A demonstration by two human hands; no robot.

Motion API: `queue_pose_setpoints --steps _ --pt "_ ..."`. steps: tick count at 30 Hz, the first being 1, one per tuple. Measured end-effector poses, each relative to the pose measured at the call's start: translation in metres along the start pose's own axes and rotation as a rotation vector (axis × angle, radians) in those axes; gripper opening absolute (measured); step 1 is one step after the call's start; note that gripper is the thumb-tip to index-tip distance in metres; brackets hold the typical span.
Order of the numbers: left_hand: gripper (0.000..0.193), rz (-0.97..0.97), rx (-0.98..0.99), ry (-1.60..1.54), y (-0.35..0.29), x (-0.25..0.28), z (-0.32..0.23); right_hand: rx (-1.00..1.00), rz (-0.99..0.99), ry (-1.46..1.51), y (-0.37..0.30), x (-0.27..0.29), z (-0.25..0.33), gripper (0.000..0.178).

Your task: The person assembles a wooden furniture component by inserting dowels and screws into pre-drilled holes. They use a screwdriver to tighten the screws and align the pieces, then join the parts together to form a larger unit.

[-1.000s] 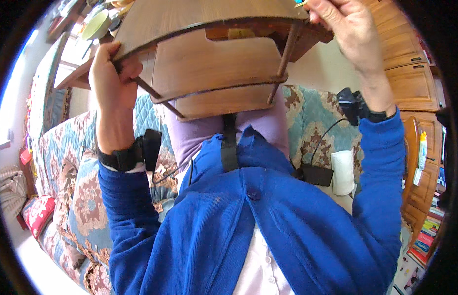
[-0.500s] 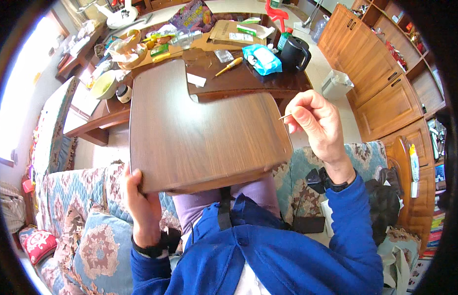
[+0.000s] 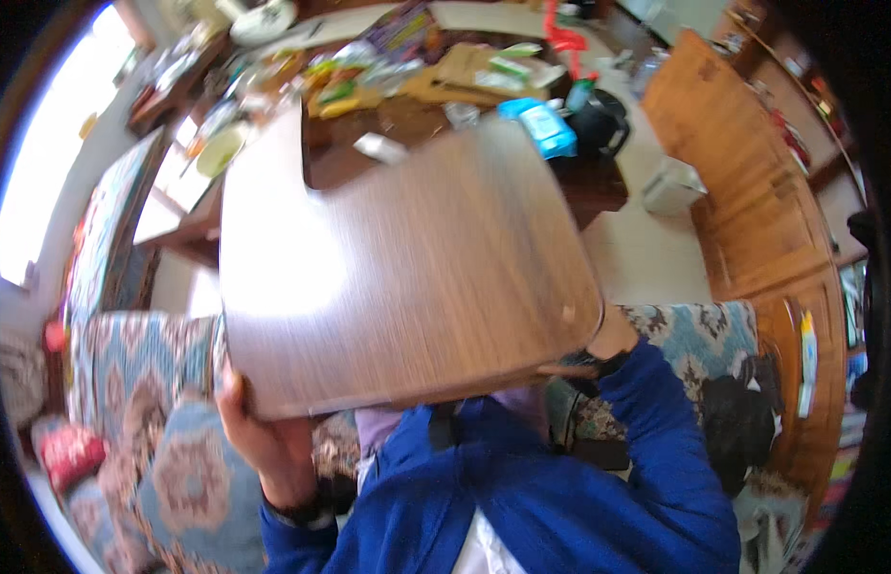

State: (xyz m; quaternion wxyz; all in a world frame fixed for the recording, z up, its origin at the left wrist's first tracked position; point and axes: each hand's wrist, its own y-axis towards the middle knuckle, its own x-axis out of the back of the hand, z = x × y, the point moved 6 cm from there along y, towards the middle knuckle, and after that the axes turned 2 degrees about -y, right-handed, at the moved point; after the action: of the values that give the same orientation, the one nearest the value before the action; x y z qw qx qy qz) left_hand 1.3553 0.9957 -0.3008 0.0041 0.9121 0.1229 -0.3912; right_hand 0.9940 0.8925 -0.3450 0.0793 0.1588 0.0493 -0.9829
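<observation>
A brown wood-grain board (image 3: 417, 258) with a cut-out notch in its far edge is held tilted over my lap. My left hand (image 3: 264, 435) grips its near left corner, thumb on the top face. My right hand (image 3: 613, 333) is at the near right corner, mostly behind and under the board. Its fingers are hidden, so what they hold does not show. A small pale spot (image 3: 568, 313) marks the board's face close to that corner. Motion blurs the picture.
Beyond the board is a dark table with a blue wipes pack (image 3: 541, 127), a black kettle (image 3: 599, 122), flattened cardboard (image 3: 465, 77) and a green bowl (image 3: 222, 150). A white bin (image 3: 672, 185) stands by the wooden cabinet (image 3: 728, 163). A patterned sofa (image 3: 144, 359) lies around me.
The board has come nearer and tilted up, turning slightly. My right hand, which pinched a small thin piece above the right edge, has dropped behind the board. My left hand keeps its grip.
</observation>
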Motion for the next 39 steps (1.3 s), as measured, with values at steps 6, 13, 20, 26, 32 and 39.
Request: queue_pose_setpoints --steps 6,13,20,26,32,39 --pt "0.023 -0.049 -0.360 0.115 0.061 0.096 -0.073 -0.018 0.092 -0.239 -0.015 0.002 0.003 0.018" --pt "0.026 -0.686 -0.329 0.224 0.052 0.283 -0.005 0.015 0.119 -0.268 -0.018 -0.009 0.005 0.020" --pt "0.029 -0.886 -0.182 0.371 0.015 0.392 0.044 -0.046 0.162 -0.291 -0.019 -0.009 0.011 0.018" --pt "0.063 -0.888 0.103 0.784 0.002 0.401 0.050 -0.169 0.229 -0.158 -0.019 -0.009 0.011 0.019" --pt "0.067 -0.484 -0.095 0.892 0.064 0.229 0.028 -0.303 0.193 0.073 -0.002 0.014 -0.002 0.020" --pt "0.084 0.323 0.005 0.980 0.117 -0.021 0.057 -0.317 0.006 0.392 0.111 0.085 -0.025 0.011"
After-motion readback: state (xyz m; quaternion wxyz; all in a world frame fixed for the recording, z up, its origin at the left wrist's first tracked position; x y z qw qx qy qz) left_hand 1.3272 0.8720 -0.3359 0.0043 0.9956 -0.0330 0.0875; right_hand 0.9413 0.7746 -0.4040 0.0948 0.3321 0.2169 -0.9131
